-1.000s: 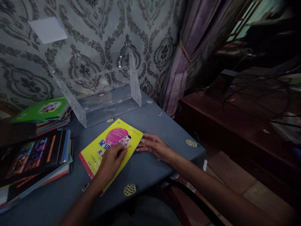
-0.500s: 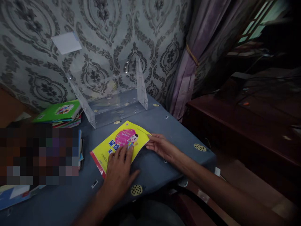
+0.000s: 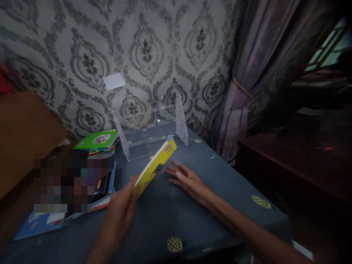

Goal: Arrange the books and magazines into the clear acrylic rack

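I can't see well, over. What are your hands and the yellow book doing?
Left hand grips yellow book, tilted up. Right hand open, flat on tablecloth. Clear stand behind.

2 bare forearms, no sleeves, rings or watch showing on the left hand (image 3: 118, 212) or right hand (image 3: 187, 179)

Bare blue tablecloth (image 3: 220, 190) lies open near and right; the clear acrylic rack (image 3: 154, 135) blocks the far side against the wall; 2 book stacks (image 3: 97, 145) crowd the left.
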Available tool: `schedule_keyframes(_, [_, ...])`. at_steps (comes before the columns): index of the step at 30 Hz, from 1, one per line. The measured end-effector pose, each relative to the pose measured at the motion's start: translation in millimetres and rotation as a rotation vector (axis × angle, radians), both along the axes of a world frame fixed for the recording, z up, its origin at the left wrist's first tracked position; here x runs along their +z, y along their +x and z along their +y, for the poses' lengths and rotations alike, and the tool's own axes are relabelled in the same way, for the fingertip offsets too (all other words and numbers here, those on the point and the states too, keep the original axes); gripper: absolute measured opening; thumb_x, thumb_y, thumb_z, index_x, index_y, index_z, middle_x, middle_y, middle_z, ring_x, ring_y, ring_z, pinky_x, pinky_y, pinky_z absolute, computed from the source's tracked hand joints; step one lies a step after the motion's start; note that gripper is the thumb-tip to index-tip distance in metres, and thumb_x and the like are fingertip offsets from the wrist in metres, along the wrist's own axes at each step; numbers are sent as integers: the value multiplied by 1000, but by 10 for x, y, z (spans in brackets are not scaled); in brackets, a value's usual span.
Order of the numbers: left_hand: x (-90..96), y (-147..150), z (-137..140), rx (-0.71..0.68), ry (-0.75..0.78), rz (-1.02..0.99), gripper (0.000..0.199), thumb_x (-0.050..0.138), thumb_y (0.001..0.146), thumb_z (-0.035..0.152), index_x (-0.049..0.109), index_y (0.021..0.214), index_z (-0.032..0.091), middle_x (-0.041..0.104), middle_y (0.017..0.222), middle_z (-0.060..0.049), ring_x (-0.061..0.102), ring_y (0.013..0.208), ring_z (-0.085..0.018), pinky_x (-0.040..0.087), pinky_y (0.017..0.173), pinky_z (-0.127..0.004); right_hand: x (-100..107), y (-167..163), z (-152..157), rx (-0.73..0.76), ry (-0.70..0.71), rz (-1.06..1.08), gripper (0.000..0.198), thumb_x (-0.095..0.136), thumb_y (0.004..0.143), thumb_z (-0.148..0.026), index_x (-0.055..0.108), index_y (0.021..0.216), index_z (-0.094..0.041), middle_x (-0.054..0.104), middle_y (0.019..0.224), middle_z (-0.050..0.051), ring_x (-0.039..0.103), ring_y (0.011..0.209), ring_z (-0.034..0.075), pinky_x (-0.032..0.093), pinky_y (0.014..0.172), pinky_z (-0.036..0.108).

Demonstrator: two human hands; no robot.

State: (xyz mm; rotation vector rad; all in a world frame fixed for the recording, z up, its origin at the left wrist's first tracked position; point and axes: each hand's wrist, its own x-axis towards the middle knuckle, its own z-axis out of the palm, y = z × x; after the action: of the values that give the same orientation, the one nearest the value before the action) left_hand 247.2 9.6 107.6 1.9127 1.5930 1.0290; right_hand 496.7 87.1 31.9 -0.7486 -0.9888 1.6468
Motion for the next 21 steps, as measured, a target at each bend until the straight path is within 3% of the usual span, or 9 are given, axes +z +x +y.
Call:
schedule_keyframes(4, [63, -63, -11, 62, -182, -568, 61, 71, 79, 53, 63, 128, 17, 71, 125, -12, 66, 114, -33, 58, 87, -38, 127, -187, 4, 88, 43, 35, 57, 84, 71, -51, 68, 117, -21, 71, 124, 13, 69, 110, 27, 54, 96, 43])
schedule_keyframes(8, [-146, -39, 48, 10, -339, -808, 68, 75, 77, 51, 57, 133, 18, 72, 121, -13, 68, 110, -32, 58, 89, -41, 274, -232, -26, 99, 75, -101, 51, 83, 69, -52, 72, 104, -17, 79, 98, 11, 74, 81, 26, 59, 76, 40])
schedule_keyframes(11, [-425, -4, 81, -60, -415, -778, 71, 76, 75, 48, 50, 135, 19, 68, 127, -14, 68, 111, -32, 57, 91, -43, 206, -228, 5, 77, 122, -314, 45, 77, 73, -49, 70, 104, -16, 79, 90, 9, 73, 71, 25, 58, 65, 37])
schedule_keyframes(15, [-722, 73, 50, 12, -265, -557, 69, 70, 74, 39, 51, 137, 17, 62, 137, -14, 53, 132, -33, 48, 107, -43, -46, -273, 75, -37, 263, -756, 21, 61, 78, -33, 70, 88, -16, 78, 84, 8, 70, 70, 24, 53, 61, 32])
schedule_keyframes(18, [-765, 123, 9, 8, -236, -435, 66, 58, 82, 33, 45, 144, 16, 65, 133, -14, 48, 137, -32, 48, 106, -43, -146, -323, 101, -100, 365, -976, 19, 52, 79, -25, 68, 86, -17, 77, 85, 8, 69, 75, 23, 50, 65, 30])
schedule_keyframes(21, [-720, 150, -9, -33, -240, -393, 64, 52, 86, 29, 41, 147, 17, 70, 121, -13, 54, 131, -31, 50, 103, -42, -143, -349, 99, -113, 398, -1016, 21, 50, 80, -25, 68, 86, -17, 76, 84, 9, 68, 73, 23, 50, 66, 30])
